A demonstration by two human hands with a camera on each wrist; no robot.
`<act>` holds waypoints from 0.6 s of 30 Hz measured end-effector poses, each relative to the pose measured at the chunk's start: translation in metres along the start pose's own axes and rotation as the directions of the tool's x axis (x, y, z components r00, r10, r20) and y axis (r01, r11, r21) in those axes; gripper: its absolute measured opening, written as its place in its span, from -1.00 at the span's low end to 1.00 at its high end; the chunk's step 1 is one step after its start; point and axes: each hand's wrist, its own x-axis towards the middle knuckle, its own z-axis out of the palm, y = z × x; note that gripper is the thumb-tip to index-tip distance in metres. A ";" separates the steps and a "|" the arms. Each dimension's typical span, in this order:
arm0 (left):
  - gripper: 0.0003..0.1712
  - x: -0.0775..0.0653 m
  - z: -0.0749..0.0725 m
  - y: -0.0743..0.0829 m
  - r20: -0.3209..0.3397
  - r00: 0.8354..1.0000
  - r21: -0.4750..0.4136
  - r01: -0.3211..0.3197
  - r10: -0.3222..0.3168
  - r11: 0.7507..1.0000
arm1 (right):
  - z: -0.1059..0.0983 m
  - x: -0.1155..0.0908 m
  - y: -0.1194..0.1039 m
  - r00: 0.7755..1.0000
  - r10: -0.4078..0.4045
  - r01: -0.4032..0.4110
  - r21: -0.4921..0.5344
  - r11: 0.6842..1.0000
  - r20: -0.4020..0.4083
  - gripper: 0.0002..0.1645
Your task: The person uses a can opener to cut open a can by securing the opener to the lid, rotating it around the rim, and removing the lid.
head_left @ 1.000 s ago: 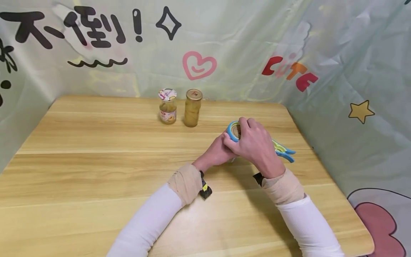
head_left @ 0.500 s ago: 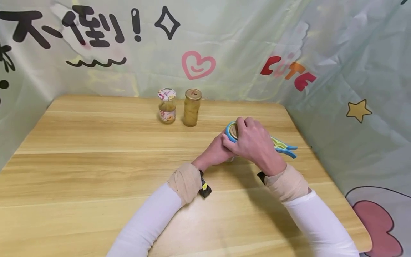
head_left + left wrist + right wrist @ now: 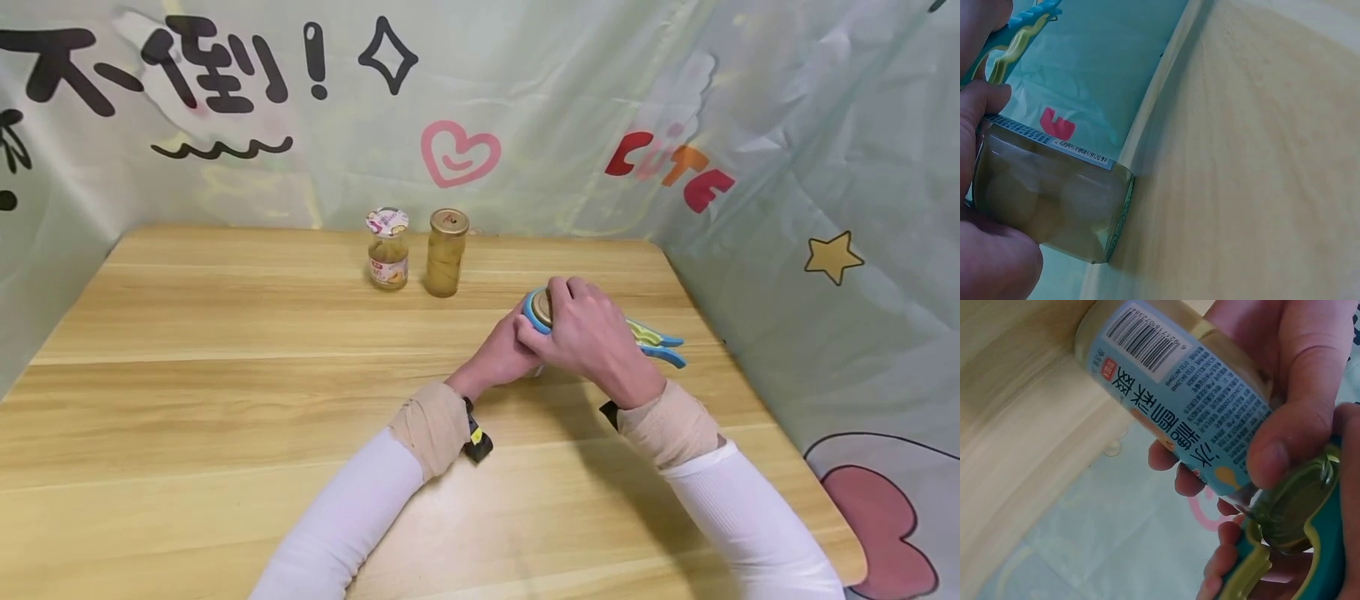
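Note:
In the head view my left hand grips a glass jar low on its body. The right wrist view shows that jar tilted, with a light blue label, barcode and Chinese print; pale fruit pieces in liquid show through its glass in the left wrist view. A blue and yellow-green jar opener with two long handles sits around the jar's gold lid. My right hand is curled over the opener, its fingers around the jaws and handles. The hand hides much of the lid.
Two more jars stand upright at the back of the wooden table: a short peach-labelled jar with a patterned lid and a taller gold-lidded jar. A printed cloth hangs behind and to the right.
The opener's handle ends have swung slightly away from me, and my right forearm has shifted outward to the right. My left hand keeps its hold on the jar.

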 end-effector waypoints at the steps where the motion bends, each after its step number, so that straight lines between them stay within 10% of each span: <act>1: -0.13 0.000 0.000 0.000 -0.001 1.000 0.000 -0.002 0.002 1.000 | -0.001 0.001 0.000 1.000 -0.002 0.002 -0.001 1.000 0.001 -0.37; 18: -0.25 0.001 0.000 0.003 0.004 1.000 0.030 -0.006 0.005 1.000 | -0.010 0.005 -0.003 1.000 0.007 -0.007 -0.053 0.999 -0.006 -0.29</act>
